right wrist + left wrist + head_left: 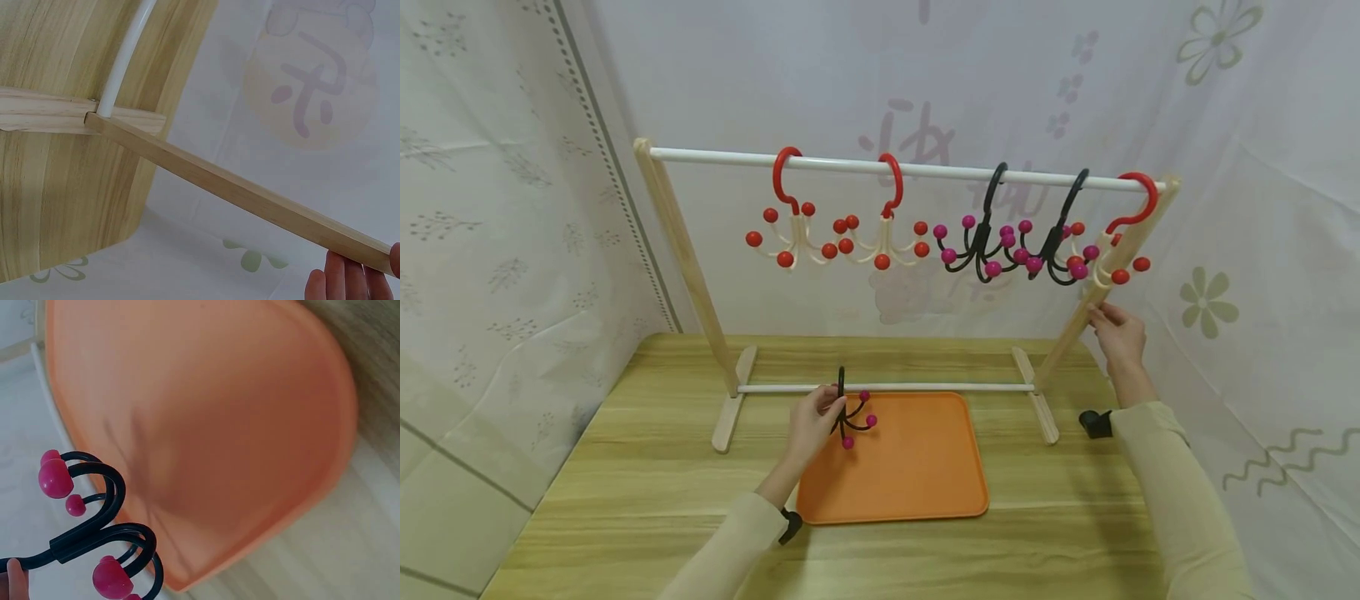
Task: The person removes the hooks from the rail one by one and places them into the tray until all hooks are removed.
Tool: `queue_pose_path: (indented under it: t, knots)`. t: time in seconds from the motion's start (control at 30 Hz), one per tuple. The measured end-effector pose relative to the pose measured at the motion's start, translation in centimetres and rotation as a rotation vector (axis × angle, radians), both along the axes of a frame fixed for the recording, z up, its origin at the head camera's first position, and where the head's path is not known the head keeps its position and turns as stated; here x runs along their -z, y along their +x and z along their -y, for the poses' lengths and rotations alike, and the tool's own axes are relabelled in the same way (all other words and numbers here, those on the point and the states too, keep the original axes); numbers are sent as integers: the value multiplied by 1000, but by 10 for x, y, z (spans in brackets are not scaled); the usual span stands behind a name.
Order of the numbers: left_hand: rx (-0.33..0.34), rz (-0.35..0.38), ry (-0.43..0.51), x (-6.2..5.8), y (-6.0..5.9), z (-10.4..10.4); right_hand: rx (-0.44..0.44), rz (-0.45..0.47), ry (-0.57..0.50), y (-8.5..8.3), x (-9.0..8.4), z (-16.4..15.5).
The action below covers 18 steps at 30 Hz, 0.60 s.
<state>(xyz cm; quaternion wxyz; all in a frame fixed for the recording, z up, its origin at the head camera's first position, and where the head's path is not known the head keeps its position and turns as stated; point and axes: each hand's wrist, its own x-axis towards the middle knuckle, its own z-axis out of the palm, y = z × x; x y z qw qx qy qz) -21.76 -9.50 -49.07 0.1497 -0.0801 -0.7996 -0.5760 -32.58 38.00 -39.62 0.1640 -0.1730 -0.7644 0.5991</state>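
Note:
My left hand (811, 423) pinches a black multi-prong hook (842, 421) with magenta ball tips by its stem, over the left part of an orange tray (910, 467). In the left wrist view, this hook (81, 544) hangs above the tray with its prongs spread and a fingertip at its stem. My right hand (1122, 337) holds the right wooden post (1075, 329) of a rack, below the rail; the right wrist view has fingers on one side of the post (250, 200) and the thumb on the other.
Along the white top rail (722, 157) hang red-and-cream hooks (797, 229) and black hooks with magenta balls (981, 233). The rack's left post (688, 267) and lower bar (925, 387) stand behind the tray on a wooden table (625, 483). Patterned curtains surround it.

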Motion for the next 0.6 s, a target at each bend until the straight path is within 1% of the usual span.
queue_pose_path:
  t: [0.03, 0.07, 0.1, 0.2, 0.23, 0.3, 0.37, 0.43, 0.47, 0.53, 0.6]
  knots:
    - [-2, -2, -7, 1, 0, 0, 21, 39, 41, 13, -15, 15]
    - [-3, -1, -11, 3, 1, -1, 44, 75, 72, 31, -35, 36]
    - [-1, -2, -16, 4, 1, -1, 38, 67, 80, 36, -39, 39]
    - [6, -5, -24, 8, 1, -1, 49, 87, 83, 30, -35, 35]
    - [10, -9, -23, 9, 1, -2, 45, 85, 81, 26, -30, 30]
    - [22, -23, -20, 11, 1, -2, 33, 64, 52, 12, -16, 16]
    - [27, -37, -14, 13, 1, -2, -14, -20, -27, -10, 11, -11]
    - [33, -41, -10, 15, 1, -2, -40, -48, -59, -19, 22, -24]
    - [36, -45, -6, 15, 1, -2, -40, -48, -59, -20, 22, -24]
    - [39, -52, -1, 16, 1, -1, -20, -27, -30, -13, 14, -15]
    - [43, -58, 4, 17, 2, -1, 26, 55, 48, 8, -11, 10]
